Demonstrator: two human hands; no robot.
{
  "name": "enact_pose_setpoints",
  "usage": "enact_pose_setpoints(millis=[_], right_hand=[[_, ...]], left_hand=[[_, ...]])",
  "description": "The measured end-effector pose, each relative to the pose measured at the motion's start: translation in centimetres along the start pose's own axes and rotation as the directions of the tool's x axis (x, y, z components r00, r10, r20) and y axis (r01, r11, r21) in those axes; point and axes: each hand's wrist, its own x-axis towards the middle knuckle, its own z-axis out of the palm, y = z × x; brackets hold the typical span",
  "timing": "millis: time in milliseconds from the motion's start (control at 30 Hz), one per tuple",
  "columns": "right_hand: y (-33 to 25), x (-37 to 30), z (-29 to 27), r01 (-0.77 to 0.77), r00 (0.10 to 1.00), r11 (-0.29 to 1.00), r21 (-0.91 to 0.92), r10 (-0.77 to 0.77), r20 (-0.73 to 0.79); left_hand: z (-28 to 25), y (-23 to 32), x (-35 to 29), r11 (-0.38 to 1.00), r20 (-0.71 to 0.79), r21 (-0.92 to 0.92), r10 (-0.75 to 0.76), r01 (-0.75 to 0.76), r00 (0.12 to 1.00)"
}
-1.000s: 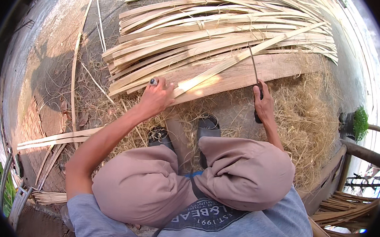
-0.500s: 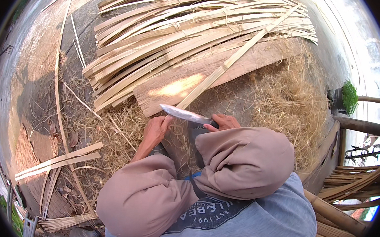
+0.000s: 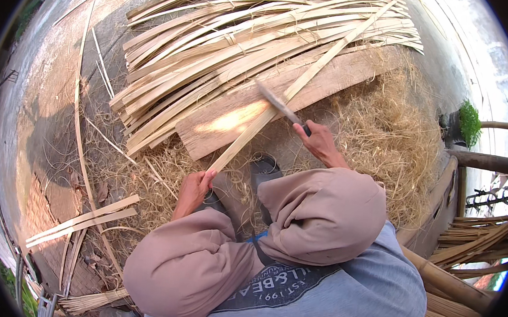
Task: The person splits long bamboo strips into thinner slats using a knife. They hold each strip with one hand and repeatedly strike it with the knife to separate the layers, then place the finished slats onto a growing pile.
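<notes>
My left hand, low and near my left knee, is closed around the near end of a long pale bamboo strip. The strip slants away to the far right, over a wooden board and onto a pile of strips. In my right hand is the dark handle of a knife. Its blade points away and to the left, crossing the strip about midway above the board; whether it touches the strip I cannot tell.
Beyond the board lies a big pile of bamboo strips. Curly shavings cover the ground on the right and around my feet. Two short strips lie at the left. Bamboo poles and a potted plant stand at the right.
My right hand has moved the knife away from my left hand, farther out along the strip. My left hand has come slightly nearer to me, still holding the strip's end.
</notes>
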Motion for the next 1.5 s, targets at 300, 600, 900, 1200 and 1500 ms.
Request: enact_pose_setpoints(millis=[300,600,900,1200,1500], right_hand=[[9.0,5.7,-4.9,-0.353,0.898,0.909,0.221,0.396,-0.194],[-3.0,-5.9,-0.4,0.264,0.964,0.964,0.029,-0.264,-0.015],[-2.0,-2.2,-3.4,0.143,0.986,0.986,-0.083,-0.134,0.102],[6.7,7.5,-7.9,-0.208,0.973,0.970,-0.128,0.192,-0.130],[6.8,3.7,-5.1,-0.052,0.997,0.997,-0.065,0.048,-0.056]], left_hand=[[-2.7,-7.5,-5.7,0.971,-0.062,0.236,-0.030,0.044,0.998],[3.4,-3.6,-2.7,0.834,-0.340,0.551,0.266,-0.038,0.902],[2.4,-5.2,-3.5,0.850,-0.353,0.526,0.258,-0.037,0.899],[-3.0,-8.2,-7.4,0.938,-0.192,0.346,0.035,0.035,0.981],[-4.1,-9.7,-9.0,0.967,-0.109,0.249,-0.019,0.046,0.994]])
